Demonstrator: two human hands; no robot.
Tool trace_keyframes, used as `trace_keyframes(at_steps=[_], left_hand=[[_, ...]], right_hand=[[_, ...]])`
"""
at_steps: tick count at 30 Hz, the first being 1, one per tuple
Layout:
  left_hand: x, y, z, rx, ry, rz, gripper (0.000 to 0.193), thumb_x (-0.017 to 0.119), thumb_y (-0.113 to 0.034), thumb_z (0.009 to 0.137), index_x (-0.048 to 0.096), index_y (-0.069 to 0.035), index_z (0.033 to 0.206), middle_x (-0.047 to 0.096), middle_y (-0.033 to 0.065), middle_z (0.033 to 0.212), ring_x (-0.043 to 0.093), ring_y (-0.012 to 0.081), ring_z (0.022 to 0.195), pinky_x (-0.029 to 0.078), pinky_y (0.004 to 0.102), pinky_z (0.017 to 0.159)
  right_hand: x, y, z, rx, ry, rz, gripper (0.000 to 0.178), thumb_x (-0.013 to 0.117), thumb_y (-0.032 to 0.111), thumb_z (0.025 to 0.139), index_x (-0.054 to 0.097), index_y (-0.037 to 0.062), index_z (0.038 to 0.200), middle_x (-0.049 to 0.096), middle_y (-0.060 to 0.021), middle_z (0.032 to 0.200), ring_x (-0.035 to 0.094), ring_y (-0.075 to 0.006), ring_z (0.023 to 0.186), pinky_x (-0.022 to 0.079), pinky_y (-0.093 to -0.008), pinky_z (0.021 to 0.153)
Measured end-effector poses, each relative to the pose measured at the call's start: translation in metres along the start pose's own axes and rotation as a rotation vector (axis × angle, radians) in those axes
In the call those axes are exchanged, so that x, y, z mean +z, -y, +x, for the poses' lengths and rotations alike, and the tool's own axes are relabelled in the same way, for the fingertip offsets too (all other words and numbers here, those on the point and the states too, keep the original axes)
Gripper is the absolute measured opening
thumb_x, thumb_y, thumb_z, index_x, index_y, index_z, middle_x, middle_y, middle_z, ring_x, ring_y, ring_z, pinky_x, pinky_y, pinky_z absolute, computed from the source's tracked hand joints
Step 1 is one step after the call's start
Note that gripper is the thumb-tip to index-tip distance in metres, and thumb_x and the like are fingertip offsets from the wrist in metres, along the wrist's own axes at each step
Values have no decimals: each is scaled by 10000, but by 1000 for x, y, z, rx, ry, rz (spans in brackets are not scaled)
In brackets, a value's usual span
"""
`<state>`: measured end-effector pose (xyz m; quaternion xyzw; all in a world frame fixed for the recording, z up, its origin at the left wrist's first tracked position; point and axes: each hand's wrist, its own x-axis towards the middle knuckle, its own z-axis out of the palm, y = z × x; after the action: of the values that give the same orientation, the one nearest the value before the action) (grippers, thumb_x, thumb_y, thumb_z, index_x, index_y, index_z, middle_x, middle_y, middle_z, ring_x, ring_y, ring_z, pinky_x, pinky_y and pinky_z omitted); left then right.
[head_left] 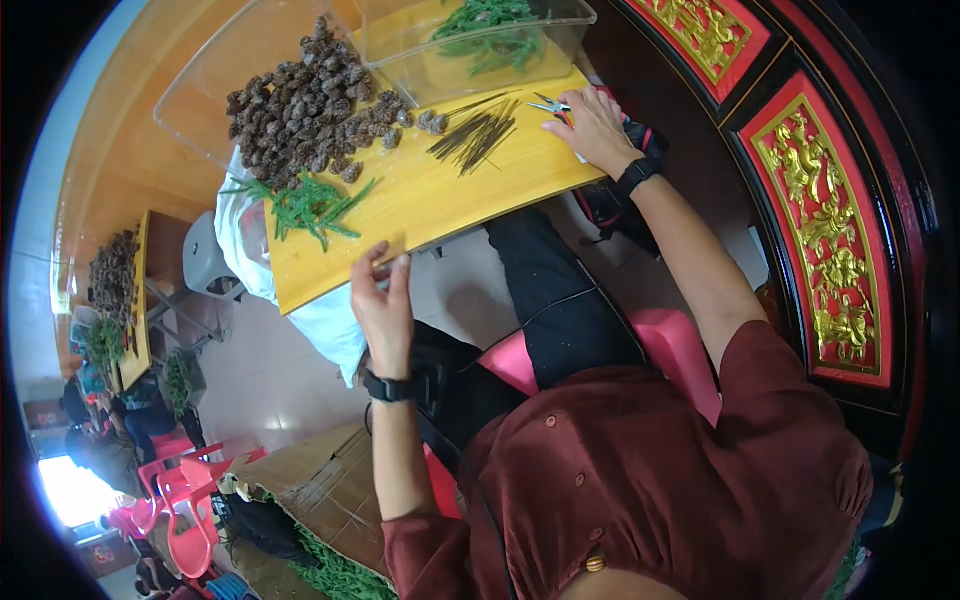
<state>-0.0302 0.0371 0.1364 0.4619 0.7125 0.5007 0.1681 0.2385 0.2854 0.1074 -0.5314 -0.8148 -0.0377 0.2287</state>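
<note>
Tabletop: yellow, slanting across the upper middle of the view; its tabletop [430,200] has its near edge above the person's knees and its right edge under the right wrist side.
Open room: a bare strip lies between the loose wires and the near edge, reaching left to the greenery.
Clear bins: the left bin [200,78] stands by the cones, the right bin [572,20] at the far edge with green sprigs [492,38] inside.
Cone pile: brown cones [300,105] heap up beyond the left hand, a few straying toward the wires; how many sit inside the bin is unclear.
Loose greenery: a green bunch [315,208] near the left corner, just beyond and left of the left hand.
Wires: thin dark wires [478,135], loosely bundled between both hands, nearer the right.
Left hand: the left hand [384,305] is empty, palm turned inward, thumb and fingers parted, tips at the near edge.
Right hand: the right hand [600,128] lies palm down, arm outstretched, over the pliers' red handles; whether it grips them is unclear.
Pliers: the pliers [549,105] point left toward the wires.
</note>
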Motion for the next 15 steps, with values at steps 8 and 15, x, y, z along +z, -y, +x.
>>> trace_keyframes(at_steps=[8,15], left_hand=[[45,4,128,279,-37,640,299,639,-191,829,636,-54,1095,631,169,1030,622,329,892,492,390,776],[92,32,181,147,-13,797,330,617,-238,807,653,-111,1109,613,158,1135,605,335,991,491,412,834]], right_hand=[[-4,36,-6,-107,103,255,188,687,227,775,665,87,899,617,-91,942,582,-295,930,437,-411,812],[13,57,13,-62,208,271,153,633,171,798,651,18,793,651,-155,864,639,-346,830,509,-427,723]])
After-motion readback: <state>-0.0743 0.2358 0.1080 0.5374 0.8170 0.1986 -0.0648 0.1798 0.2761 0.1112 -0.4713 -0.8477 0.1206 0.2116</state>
